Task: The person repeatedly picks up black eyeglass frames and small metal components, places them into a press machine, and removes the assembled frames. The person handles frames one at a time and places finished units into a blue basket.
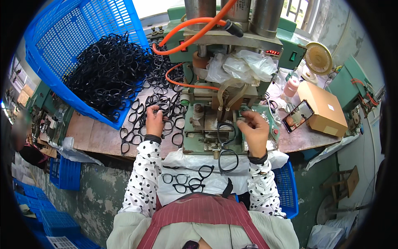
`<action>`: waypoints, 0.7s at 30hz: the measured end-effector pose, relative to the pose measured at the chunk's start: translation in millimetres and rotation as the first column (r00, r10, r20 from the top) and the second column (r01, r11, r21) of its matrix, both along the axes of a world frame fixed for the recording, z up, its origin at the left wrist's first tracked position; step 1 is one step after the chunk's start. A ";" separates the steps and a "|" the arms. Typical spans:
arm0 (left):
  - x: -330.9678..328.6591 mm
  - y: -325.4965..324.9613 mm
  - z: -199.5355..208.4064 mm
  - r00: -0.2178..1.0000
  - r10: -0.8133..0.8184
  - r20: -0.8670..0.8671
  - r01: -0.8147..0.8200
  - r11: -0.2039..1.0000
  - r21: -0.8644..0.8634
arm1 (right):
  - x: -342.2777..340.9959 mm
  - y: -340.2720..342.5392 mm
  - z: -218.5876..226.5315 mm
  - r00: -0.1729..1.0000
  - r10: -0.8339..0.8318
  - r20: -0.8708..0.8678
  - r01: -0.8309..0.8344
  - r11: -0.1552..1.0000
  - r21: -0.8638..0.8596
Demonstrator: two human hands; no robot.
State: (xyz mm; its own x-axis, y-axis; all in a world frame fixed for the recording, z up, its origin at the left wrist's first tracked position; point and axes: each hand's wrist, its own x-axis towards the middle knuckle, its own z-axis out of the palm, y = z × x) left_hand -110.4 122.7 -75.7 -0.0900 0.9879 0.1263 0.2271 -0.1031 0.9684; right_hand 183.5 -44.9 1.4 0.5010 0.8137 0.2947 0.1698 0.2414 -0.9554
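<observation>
Over on the left, a tipped blue basket (49,50) spills black eyeglass frames (153,112) across the tabletop (95,137). Her left hand (154,120) lies right on that loose heap, fingers closed around one frame. Further right, the right hand (255,130) pinches another frame (226,130) onto the green press (207,133), its long axis running away from her, just left of the hand.

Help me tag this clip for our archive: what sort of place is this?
Most likely a small eyeglass-frame workshop: a green bench press machine, a tipped blue crate spilling black spectacle frames, and the left hand picking one from the loose pile.
</observation>
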 end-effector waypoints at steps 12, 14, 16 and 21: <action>57.0 -65.5 54.0 0.942 -0.091 0.323 -0.017 0.948 0.317 | -23.9 5.9 10.9 0.999 0.029 0.034 -0.027 0.998 -0.058; 63.5 -86.9 69.5 0.995 -0.021 -0.092 0.069 0.834 0.547 | -25.1 9.0 11.4 0.999 0.024 0.029 -0.022 0.998 -0.052; 69.4 -98.7 80.5 0.955 0.037 -0.293 0.213 0.601 0.770 | -28.1 14.0 13.1 0.999 0.030 0.015 -0.029 0.998 -0.049; 85.5 -121.5 83.6 0.852 -0.207 -0.480 0.519 0.228 0.823 | -38.3 22.4 4.5 0.992 0.052 -0.112 -0.044 0.996 0.075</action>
State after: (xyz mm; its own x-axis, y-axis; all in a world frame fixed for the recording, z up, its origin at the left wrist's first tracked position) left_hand -24.9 1.2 8.0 0.4288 0.1238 0.8949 0.0815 -0.9918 0.0982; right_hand 145.3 -22.4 5.8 0.4957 0.8163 0.2964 0.0474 0.3153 -0.9478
